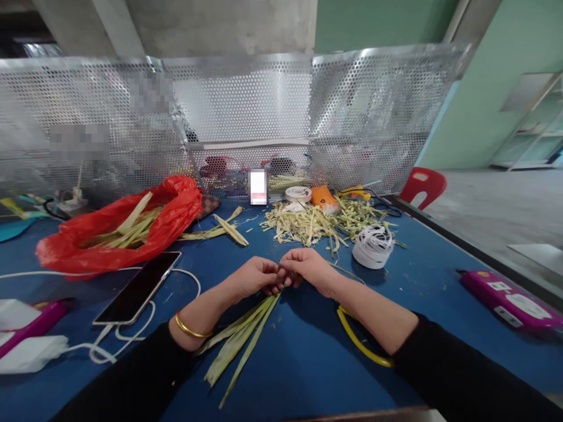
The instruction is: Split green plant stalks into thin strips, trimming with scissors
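My left hand and my right hand meet over the middle of the blue table, fingertips pinched together. Between them they hold the upper end of a bunch of long, pale green dried leaf strips, whose loose ends fan out toward me across the tabletop. The fingers cover the pinched end, so its shape there is hidden. A gold bangle circles my left wrist. Beneath my right forearm, a curved yellow handle-like piece lies partly covered. Beyond my hands, a few leaf strips rest on the table.
Left stands a red plastic bag of leaf strips, near a charging phone with white cables. At the back lie a heap of leaf scraps and an upright lit screen. Right are a white coil and magenta power strip.
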Demonstrator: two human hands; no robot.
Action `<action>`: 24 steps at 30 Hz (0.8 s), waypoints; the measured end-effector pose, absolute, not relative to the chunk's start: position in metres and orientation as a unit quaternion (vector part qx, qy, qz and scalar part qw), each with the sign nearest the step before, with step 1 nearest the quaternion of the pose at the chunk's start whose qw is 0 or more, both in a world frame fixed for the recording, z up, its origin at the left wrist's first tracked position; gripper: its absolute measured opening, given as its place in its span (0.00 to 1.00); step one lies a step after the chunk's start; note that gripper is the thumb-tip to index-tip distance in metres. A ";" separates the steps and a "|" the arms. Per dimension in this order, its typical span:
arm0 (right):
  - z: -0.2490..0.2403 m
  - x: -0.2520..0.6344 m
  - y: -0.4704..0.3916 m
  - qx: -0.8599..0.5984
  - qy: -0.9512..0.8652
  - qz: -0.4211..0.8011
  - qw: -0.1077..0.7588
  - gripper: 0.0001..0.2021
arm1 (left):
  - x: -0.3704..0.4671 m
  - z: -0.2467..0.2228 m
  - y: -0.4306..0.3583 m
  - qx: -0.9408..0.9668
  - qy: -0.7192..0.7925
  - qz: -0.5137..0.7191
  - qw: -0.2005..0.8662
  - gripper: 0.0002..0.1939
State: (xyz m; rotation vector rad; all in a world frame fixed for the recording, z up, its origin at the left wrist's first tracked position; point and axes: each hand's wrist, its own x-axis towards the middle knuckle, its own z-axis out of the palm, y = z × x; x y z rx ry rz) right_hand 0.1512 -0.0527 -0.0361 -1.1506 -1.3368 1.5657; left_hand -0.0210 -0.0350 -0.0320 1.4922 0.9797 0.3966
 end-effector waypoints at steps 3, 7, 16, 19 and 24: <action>-0.035 0.151 -0.053 -0.435 -0.517 0.622 0.395 0.02 | -0.020 -0.031 -0.036 0.648 0.425 0.168 0.610 0.14; -0.034 0.154 -0.051 -0.417 -0.542 0.581 0.441 0.10 | -0.019 -0.034 -0.036 0.645 0.442 0.184 0.596 0.14; -0.040 0.169 -0.044 -0.494 -0.717 0.395 0.294 0.06 | -0.019 -0.033 -0.036 0.622 0.422 0.228 0.619 0.11; -0.039 0.168 -0.044 -0.491 -0.747 0.356 0.273 0.04 | -0.019 -0.033 -0.036 0.628 0.411 0.232 0.619 0.11; -0.043 0.164 -0.046 -0.499 -0.767 0.307 0.259 0.05 | -0.019 -0.033 -0.037 0.626 0.414 0.237 0.616 0.10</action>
